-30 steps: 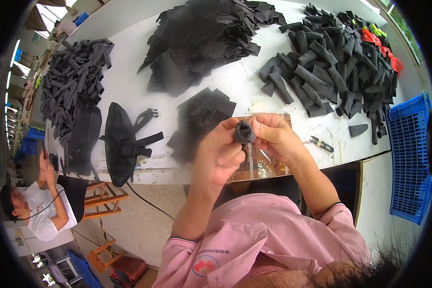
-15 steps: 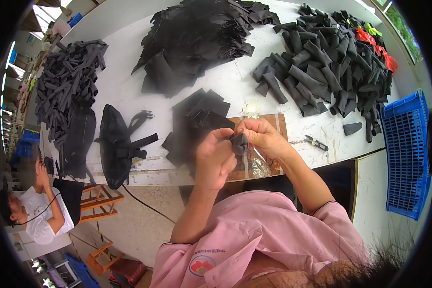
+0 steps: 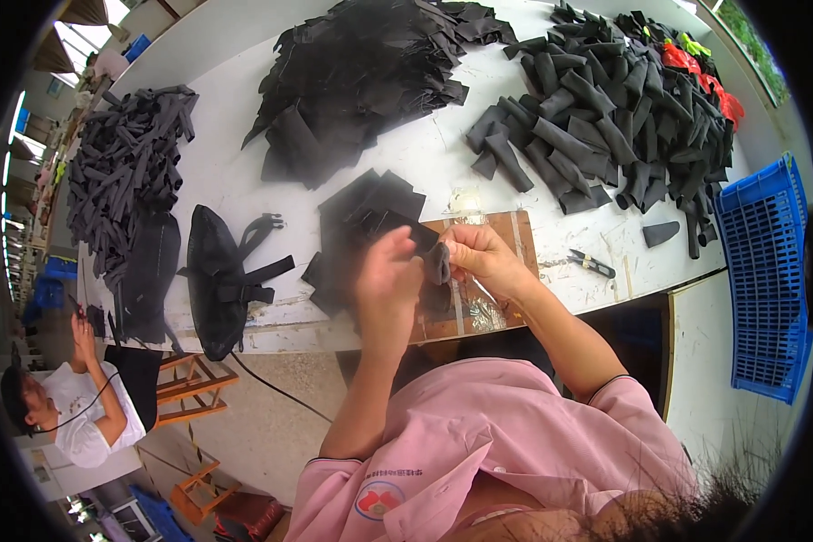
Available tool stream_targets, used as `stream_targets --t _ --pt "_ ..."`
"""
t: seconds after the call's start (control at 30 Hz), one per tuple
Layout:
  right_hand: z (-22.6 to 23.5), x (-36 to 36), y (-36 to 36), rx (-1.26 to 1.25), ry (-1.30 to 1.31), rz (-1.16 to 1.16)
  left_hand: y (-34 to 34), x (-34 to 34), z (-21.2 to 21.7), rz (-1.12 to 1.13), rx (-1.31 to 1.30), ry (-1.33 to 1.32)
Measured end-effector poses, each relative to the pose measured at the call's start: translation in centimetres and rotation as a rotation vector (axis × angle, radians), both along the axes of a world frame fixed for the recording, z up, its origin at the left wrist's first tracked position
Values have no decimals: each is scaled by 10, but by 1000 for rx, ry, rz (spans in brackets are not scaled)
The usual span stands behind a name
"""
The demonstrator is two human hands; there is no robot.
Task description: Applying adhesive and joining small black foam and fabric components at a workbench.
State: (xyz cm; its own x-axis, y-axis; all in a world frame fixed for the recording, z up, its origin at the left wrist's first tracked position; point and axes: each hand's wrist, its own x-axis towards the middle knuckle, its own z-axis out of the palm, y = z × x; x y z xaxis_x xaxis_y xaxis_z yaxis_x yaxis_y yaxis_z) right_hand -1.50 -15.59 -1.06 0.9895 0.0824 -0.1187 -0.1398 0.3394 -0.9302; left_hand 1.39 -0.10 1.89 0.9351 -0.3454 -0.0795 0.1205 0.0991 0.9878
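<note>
A small dark grey fabric tube (image 3: pixel 439 265) is pinched at its upper edge by the thumb and fingers of my right hand (image 3: pixel 486 259), its round end opening showing. Just left of it, apart from the tube, is my left hand (image 3: pixel 388 278); its fingers are smeared by motion, so their grip is unclear. Beneath and beyond the left hand lies a loose stack of flat black fabric pieces (image 3: pixel 357 212). Under my right hand is a brown board (image 3: pixel 520 237) with clear tape across it.
Thread snips (image 3: pixel 592 263) and a single fabric piece (image 3: pixel 661 235) lie to the right. Fabric tubes are heaped far right (image 3: pixel 578 117) and left (image 3: pixel 126 163), flat pieces (image 3: pixel 334 90) at the back. A black strapped pouch (image 3: pixel 215 280) lies left; a blue crate (image 3: pixel 763 289) stands right. A co-worker (image 3: pixel 90 406) sits left.
My left hand has come away from the fabric tube and shifted slightly left. The right hand keeps hold of the tube, which now hangs lower with its opening turned.
</note>
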Motion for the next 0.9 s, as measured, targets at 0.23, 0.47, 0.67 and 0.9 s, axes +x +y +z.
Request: stream_targets --t 0.23,0.47,0.67,0.9 --pt "35 -7 -2 -706 -548 -341 -1 13 28 -187 -162 -496" --pt "38 -13 1 -1222 -584 -97 6 -2 9 11 -471 -209" --pt "29 -9 -2 -1161 -654 -129 -13 16 25 -316 -371 -138" --pt "-9 -26 7 -832 -463 -130 -18 7 30 -340 169 -494"
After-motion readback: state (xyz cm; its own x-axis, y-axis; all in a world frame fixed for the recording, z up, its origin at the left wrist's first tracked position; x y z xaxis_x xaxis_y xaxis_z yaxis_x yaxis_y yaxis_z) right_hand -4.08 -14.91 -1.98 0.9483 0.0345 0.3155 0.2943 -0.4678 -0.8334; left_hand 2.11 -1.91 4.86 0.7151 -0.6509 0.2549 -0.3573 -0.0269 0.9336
